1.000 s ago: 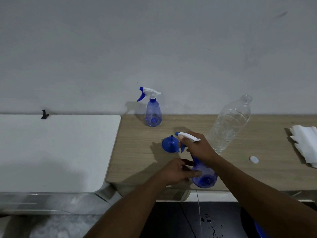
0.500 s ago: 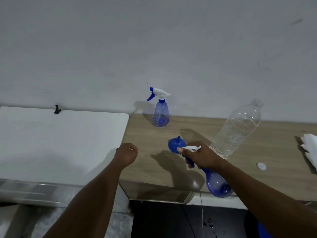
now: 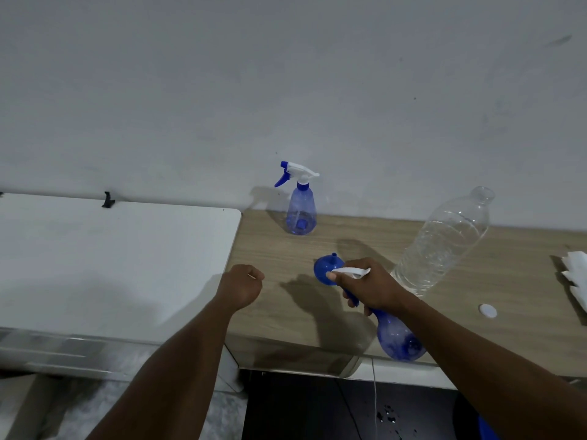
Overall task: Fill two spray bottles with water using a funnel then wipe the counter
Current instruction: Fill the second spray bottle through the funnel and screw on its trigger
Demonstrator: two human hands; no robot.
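Wood counter [image 3: 270, 249] along the wall, white table [image 3: 111, 265] butting its left end.

Water bottle [image 3: 444, 246], the biggest item, stands uncapped at right and is partly full. It is probably heavy and thin-walled, so wrap it round the middle and do not squeeze.

2 blue sprayers. The far spray bottle [image 3: 301, 214] stands upright by the wall, well apart from both hands. The near spray bottle [image 3: 397, 338] is tilted at the counter's front edge. The right hand [image 3: 368, 289] is wrapped round its neck, thumb along the white trigger head. It is light, stiff plastic (the neck is a sound hold).

Left hand [image 3: 243, 285] hovers over the counter's left end, fingers curled in, holding nothing.

Funnel [image 3: 325, 269] lies just behind the right hand. Cap [image 3: 488, 310] lies further right.

Unclear: whether the near bottle's base touches the wood, and whether its head is unscrewed. Paper towels [image 3: 575, 281] are cut off at the right edge.
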